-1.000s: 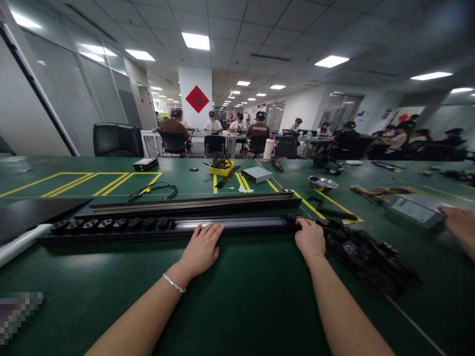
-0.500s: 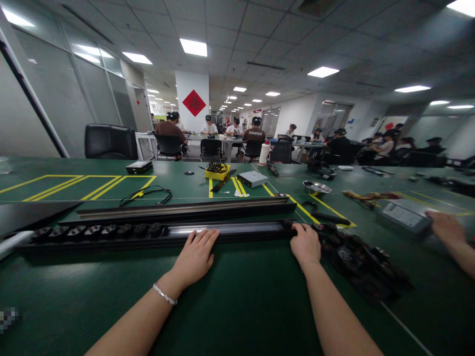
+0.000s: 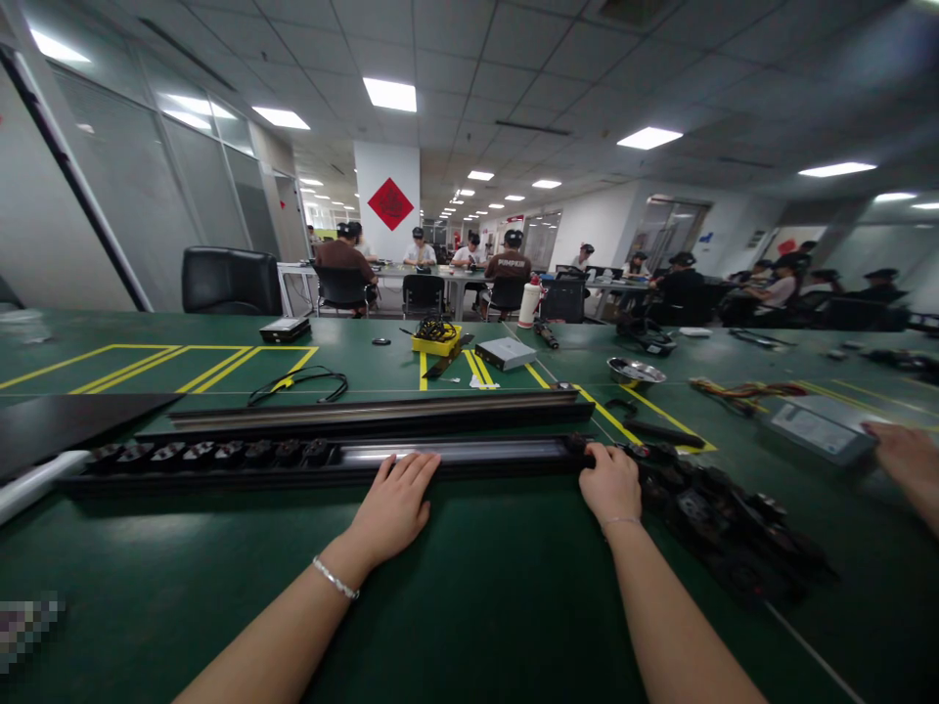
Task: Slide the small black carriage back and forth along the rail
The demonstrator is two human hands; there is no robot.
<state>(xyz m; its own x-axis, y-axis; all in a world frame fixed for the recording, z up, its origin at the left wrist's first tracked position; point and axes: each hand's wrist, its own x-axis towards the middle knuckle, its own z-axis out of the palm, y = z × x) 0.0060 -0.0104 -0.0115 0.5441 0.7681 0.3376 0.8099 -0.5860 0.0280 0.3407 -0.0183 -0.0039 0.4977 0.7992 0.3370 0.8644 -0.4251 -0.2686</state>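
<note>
A long black rail lies across the green table, with several round black modules in its left part and a bare metallic strip to their right. My left hand rests on the rail's front edge, fingers stretched out over it. At the rail's right end, my right hand has its fingers bent together around a small black module. Behind lies a second long black bar. Just right of my right hand is a heap of black modules.
Beyond the bars are a yellow box of cable, a grey drive and a metal bowl. At right, another person's hand is by a power supply. A white bar lies at left.
The whole view has shifted slightly, so the table things appear a little further right. Both my hands keep their places on the rail.
</note>
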